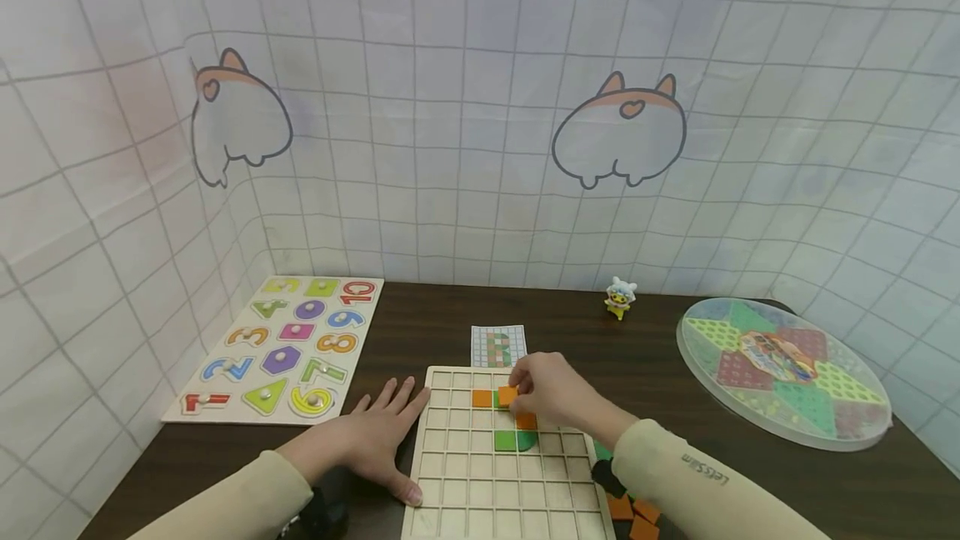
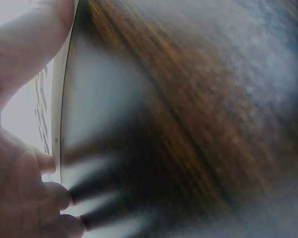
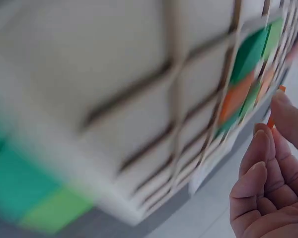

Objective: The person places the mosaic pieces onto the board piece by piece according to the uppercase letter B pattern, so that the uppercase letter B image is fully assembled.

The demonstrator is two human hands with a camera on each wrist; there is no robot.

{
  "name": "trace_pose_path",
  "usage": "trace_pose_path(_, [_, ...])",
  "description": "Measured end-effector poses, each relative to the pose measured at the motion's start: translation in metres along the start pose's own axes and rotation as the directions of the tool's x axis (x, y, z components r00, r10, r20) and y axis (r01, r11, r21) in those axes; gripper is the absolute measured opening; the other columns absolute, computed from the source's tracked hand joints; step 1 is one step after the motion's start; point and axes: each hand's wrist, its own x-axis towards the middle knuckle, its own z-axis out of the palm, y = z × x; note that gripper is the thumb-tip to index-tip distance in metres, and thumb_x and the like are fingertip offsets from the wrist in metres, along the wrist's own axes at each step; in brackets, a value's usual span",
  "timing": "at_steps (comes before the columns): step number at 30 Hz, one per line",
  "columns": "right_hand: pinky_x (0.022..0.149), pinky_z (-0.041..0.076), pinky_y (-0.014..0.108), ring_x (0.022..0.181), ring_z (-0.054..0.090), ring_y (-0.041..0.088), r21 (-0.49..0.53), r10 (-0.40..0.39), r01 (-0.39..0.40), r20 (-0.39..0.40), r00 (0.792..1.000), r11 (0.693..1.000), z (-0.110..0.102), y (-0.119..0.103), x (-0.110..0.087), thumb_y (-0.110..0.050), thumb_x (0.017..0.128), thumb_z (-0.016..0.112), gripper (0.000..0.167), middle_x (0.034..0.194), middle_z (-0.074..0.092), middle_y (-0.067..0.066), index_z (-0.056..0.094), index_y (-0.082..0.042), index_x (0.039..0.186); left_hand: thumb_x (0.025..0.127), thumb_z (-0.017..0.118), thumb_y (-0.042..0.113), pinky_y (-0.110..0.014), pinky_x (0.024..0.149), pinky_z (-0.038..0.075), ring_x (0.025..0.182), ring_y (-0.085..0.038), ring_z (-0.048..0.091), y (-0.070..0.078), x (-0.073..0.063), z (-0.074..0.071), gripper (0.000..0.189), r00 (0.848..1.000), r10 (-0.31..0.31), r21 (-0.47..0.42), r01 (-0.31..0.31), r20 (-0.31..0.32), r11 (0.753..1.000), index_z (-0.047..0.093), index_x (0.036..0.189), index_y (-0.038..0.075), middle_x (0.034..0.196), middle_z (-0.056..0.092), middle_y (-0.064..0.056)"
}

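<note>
Held tile (image 1: 507, 396): one, orange, square; over the upper part of the board, just right of the left orange tile (image 1: 482, 399) and partly covering a green tile (image 1: 496, 399). Whether it touches that tile cannot be told.

Right hand (image 1: 551, 390): thumb and fingers pinching the held tile, seen edge-on in the right wrist view.

Left hand (image 1: 378, 444): fingers spread, at the left edge of the board (image 1: 447, 492); thumb on its rim.

Also on the board: lower orange tile (image 1: 527, 421), partly under the right hand; light green tile (image 1: 506, 441); rounded green tile (image 1: 527, 440), touching or nearly so.

Beyond the board: card (image 1: 498, 347) with a coloured pattern. Right of it: loose tiles (image 1: 630, 515), near the right sleeve (image 1: 675, 469).

Risks, as judged: a slack pinch could let the held tile drop askew, straddling a grid rib. Knuckles passing low could nudge the lower orange tile. The right hand hides nearby cells, inviting a misplacement against the card. A dragging sleeve could scatter the loose tiles. Should the left hand lift, the board might slide on the desk (image 1: 420, 315).
</note>
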Motion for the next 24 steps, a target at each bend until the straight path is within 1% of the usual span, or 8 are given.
trace_pose_path(2, [0.074, 0.057, 0.035, 0.081, 0.064, 0.015, -0.025, 0.054, -0.056, -0.05, 0.997, 0.998, -0.016, 0.018, -0.003, -0.006, 0.085, 0.082, 0.018, 0.091, 0.071, 0.005, 0.073, -0.003, 0.099, 0.056, 0.069, 0.093, -0.074, 0.119, 0.011, 0.159, -0.044, 0.0, 0.001, 0.001, -0.001, 0.145, 1.0, -0.001, 0.001, 0.001, 0.001, 1.0, 0.007, 0.167, 0.024, 0.173, 0.003, -0.018])
trace_pose_path(4, [0.074, 0.057, 0.037, 0.082, 0.065, 0.016, -0.051, 0.116, -0.121, -0.097, 0.989, 0.991, -0.032, 0.04, -0.006, -0.007, 0.086, 0.081, 0.018, 0.092, 0.071, 0.007, 0.072, -0.001, 0.101, 0.056, 0.07, 0.093, -0.074, 0.119, 0.011, 0.159, -0.044, 0.0, 0.002, 0.001, -0.002, 0.145, 1.0, -0.007, 0.004, 0.007, 0.002, 1.0, 0.007, 0.167, 0.024, 0.173, 0.003, -0.018])
trace_pose_path(6, [0.074, 0.057, 0.038, 0.08, 0.064, 0.017, -0.08, 0.168, -0.178, -0.12, 0.978, 0.981, -0.045, 0.063, -0.011, -0.007, 0.086, 0.081, 0.018, 0.092, 0.071, 0.008, 0.072, 0.0, 0.1, 0.055, 0.07, 0.093, -0.073, 0.119, 0.011, 0.159, -0.043, 0.0, 0.002, 0.001, -0.002, 0.145, 1.0, -0.013, 0.007, 0.013, 0.004, 1.0, 0.007, 0.167, 0.024, 0.173, 0.003, -0.017])
trace_pose_path(8, [0.073, 0.056, 0.038, 0.078, 0.062, 0.018, -0.109, 0.213, -0.225, -0.107, 0.971, 0.968, -0.054, 0.083, -0.017, -0.008, 0.085, 0.082, 0.018, 0.09, 0.07, 0.007, 0.072, 0.0, 0.098, 0.055, 0.071, 0.093, -0.073, 0.12, 0.011, 0.159, -0.043, 0.0, 0.003, 0.001, -0.002, 0.146, 1.0, -0.018, 0.01, 0.018, 0.007, 1.0, 0.007, 0.167, 0.024, 0.173, 0.003, -0.017])
trace_pose_path(10, [0.071, 0.055, 0.037, 0.075, 0.06, 0.018, -0.117, 0.238, -0.244, -0.063, 0.969, 0.963, -0.058, 0.096, -0.022, -0.008, 0.084, 0.083, 0.017, 0.087, 0.069, 0.006, 0.072, -0.001, 0.095, 0.054, 0.071, 0.093, -0.073, 0.12, 0.011, 0.159, -0.043, 0.0, 0.003, 0.001, -0.003, 0.146, 1.0, -0.022, 0.013, 0.021, 0.011, 1.0, 0.008, 0.167, 0.023, 0.173, 0.003, -0.017])
trace_pose_path(13, [0.069, 0.054, 0.035, 0.073, 0.057, 0.017, -0.112, 0.232, -0.231, 0.0, 0.973, 0.967, -0.058, 0.104, -0.029, -0.007, 0.082, 0.085, 0.016, 0.083, 0.067, 0.004, 0.072, -0.003, 0.092, 0.055, 0.071, 0.092, -0.073, 0.12, 0.011, 0.159, -0.043, 0.0, 0.004, 0.0, -0.003, 0.146, 1.0, -0.026, 0.01, 0.025, 0.014, 1.0, 0.008, 0.167, 0.023, 0.173, 0.003, -0.018])
trace_pose_path(15, [0.068, 0.053, 0.034, 0.072, 0.056, 0.017, -0.098, 0.218, -0.215, 0.017, 0.976, 0.972, -0.056, 0.103, -0.032, -0.006, 0.081, 0.085, 0.017, 0.081, 0.066, 0.004, 0.071, -0.004, 0.09, 0.055, 0.071, 0.092, -0.073, 0.12, 0.011, 0.159, -0.043, 0.0, 0.004, -0.001, -0.003, 0.146, 1.0, -0.025, 0.007, 0.025, 0.012, 1.0, 0.008, 0.167, 0.023, 0.173, 0.003, -0.018])
trace_pose_path(24, [0.072, 0.055, 0.035, 0.077, 0.058, 0.016, -0.076, 0.202, -0.201, 0.007, 0.979, 0.977, -0.057, 0.101, -0.044, -0.01, 0.081, 0.086, 0.022, 0.086, 0.066, 0.002, 0.068, -0.006, 0.094, 0.055, 0.071, 0.093, -0.074, 0.119, 0.011, 0.158, -0.045, 0.0, 0.001, 0.0, 0.0, 0.147, 1.0, -0.004, 0.007, 0.004, -0.007, 1.0, 0.008, 0.167, 0.021, 0.172, 0.004, -0.019])
